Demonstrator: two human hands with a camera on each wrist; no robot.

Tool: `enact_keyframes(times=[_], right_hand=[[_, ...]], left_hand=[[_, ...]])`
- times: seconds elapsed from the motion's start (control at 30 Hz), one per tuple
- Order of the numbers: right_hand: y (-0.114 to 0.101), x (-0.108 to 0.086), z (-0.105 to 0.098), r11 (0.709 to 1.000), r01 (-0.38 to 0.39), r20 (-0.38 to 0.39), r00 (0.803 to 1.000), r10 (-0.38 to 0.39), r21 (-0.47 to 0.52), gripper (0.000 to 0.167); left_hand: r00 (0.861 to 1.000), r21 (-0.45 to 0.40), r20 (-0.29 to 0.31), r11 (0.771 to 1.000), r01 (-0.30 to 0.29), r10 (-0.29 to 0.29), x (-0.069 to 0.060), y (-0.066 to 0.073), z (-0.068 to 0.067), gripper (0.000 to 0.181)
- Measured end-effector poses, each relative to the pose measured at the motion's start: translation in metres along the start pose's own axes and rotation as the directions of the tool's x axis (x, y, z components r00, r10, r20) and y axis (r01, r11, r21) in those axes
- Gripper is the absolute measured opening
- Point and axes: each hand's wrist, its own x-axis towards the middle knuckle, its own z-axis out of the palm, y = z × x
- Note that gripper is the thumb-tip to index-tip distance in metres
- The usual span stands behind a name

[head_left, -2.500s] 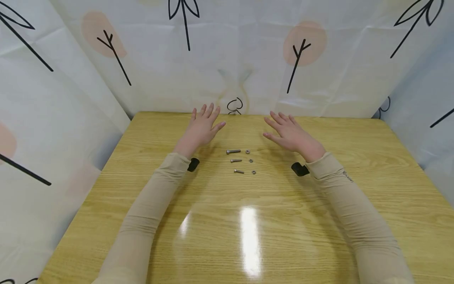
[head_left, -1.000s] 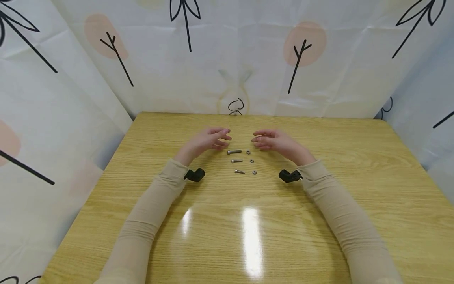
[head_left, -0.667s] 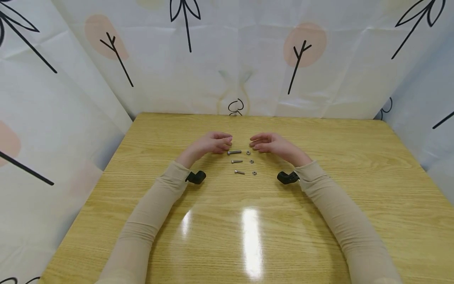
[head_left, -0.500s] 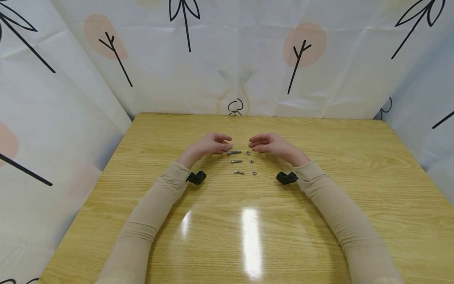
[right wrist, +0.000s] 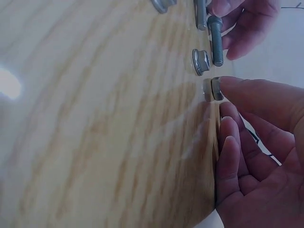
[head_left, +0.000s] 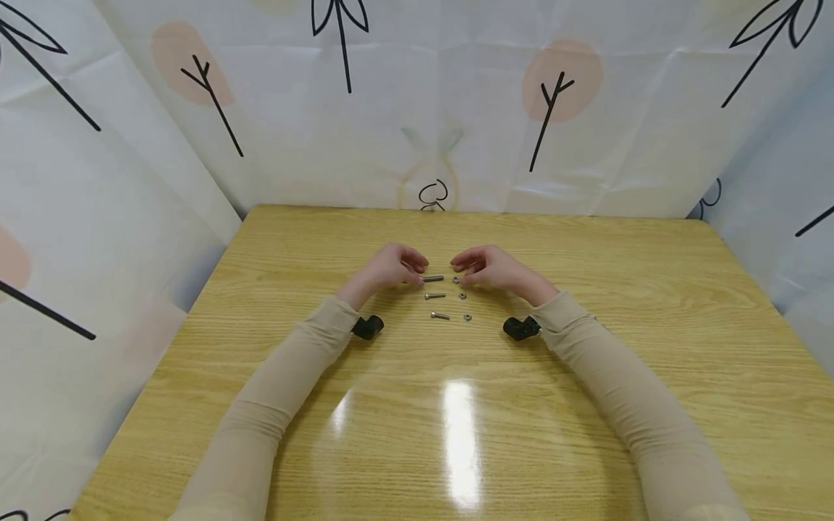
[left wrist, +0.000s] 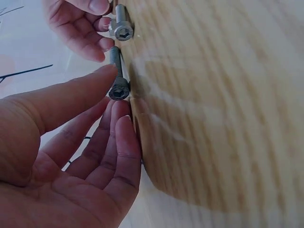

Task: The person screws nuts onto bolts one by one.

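On the wooden table lie three metal socket-head bolts, each with a nut to its right. My left hand (head_left: 391, 266) is at the farthest and largest bolt (head_left: 434, 278). Its thumb is against or just beside this bolt (left wrist: 118, 88) near the head, with the other fingers bent on the far side and a gap between them and the thumb. My right hand (head_left: 494, 268) reaches to the farthest nut (head_left: 455, 279). In the right wrist view its thumb tip meets or nearly meets that nut (right wrist: 217, 89), while the fingers stay apart from it, loosely bent.
Nearer to me lie the middle bolt (head_left: 434, 296) with its nut (head_left: 462, 296), and the front bolt (head_left: 440, 315) with its nut (head_left: 467, 317). A printed white cloth (head_left: 287, 130) hangs behind the table (head_left: 293, 449). Black wrist cameras (head_left: 368, 328) jut out below the hands.
Both hands have come down and inward from the table's far edge to the farthest bolt and nut. Their spread fingers have bent, and the left thumb now covers the bolt's head in the head view.
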Motion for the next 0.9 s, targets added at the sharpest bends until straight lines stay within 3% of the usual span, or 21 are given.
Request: enact_keyframes(times=[0.37, 0.9], right_hand=[[-0.0006, 0.0017, 0.0041, 0.993, 0.023, -0.001, 1.000, -0.023, -0.116, 0.029], [-0.0050, 0.0024, 0.0055, 0.988, -0.039, -0.030, 0.999, 0.035, -0.148, 0.015]], left_hand=[[0.998, 0.029, -0.065, 1.000, 0.000, 0.002, 0.0008, -0.0003, 0.0049, 0.032], [0.996, 0.111, -0.088, 0.994, -0.018, 0.028, -0.0009, 0.0009, 0.0056, 0.015]])
